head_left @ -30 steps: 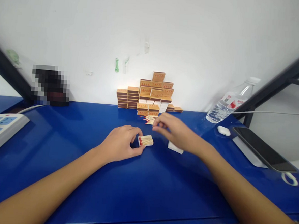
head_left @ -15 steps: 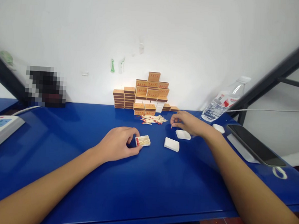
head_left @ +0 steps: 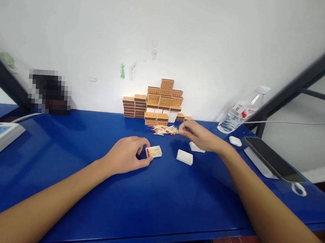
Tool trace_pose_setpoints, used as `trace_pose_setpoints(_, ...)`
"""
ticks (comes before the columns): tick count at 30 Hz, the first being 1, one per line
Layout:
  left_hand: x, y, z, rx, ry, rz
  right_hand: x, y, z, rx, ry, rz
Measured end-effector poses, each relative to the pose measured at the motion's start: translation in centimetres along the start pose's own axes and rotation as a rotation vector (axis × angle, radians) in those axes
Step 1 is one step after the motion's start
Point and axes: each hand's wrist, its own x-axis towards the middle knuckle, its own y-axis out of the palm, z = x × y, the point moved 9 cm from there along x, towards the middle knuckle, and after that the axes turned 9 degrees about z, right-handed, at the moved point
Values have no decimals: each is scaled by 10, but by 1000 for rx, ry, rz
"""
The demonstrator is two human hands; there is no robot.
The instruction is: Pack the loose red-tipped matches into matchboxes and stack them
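Observation:
My left hand (head_left: 129, 154) rests on the table, thumb and fingers closed on the left end of a small white matchbox tray (head_left: 157, 156). Red-headed matches (head_left: 153, 151) lie inside it, heads toward my hand. My right hand (head_left: 198, 134) is at the right end of a loose pile of matches (head_left: 163, 129). Its thumb and forefinger are pinched on what looks like a match at the pile's edge; the fingertips partly hide it. Below that hand lie two more white trays: one (head_left: 185, 157) in plain view, the other (head_left: 196, 147) partly covered by the hand.
Behind the pile, stacked matchboxes (head_left: 166, 101) stand against the wall. To the right are a tilted water bottle (head_left: 238, 111), a white earphone-like case (head_left: 235, 141) and a phone (head_left: 273, 158) on a white stand. A power strip (head_left: 1, 141) sits at left.
My right hand has moved left to the edge of the match pile and now covers part of the rear white tray. My left hand keeps its hold on the filled tray.

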Motion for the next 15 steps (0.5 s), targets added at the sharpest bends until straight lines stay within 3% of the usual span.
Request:
trace_pose_setpoints(1,0,0,0,6,0,-5,0,3,16,8,-32,-50)
trace_pose_setpoints(4,0,0,-1,22,13,-26,2,34,68,-27,-143,4)
trace_pose_setpoints(7,1,-2,-4,38,43,-57,0,54,98,-91,-188,29)
trace_pose_setpoints(10,0,-1,-5,44,58,-61,3,51,92,-61,-192,-16)
trace_pose_setpoints(15,-1,-1,-7,83,104,-75,24,31,46,-115,-117,-182)
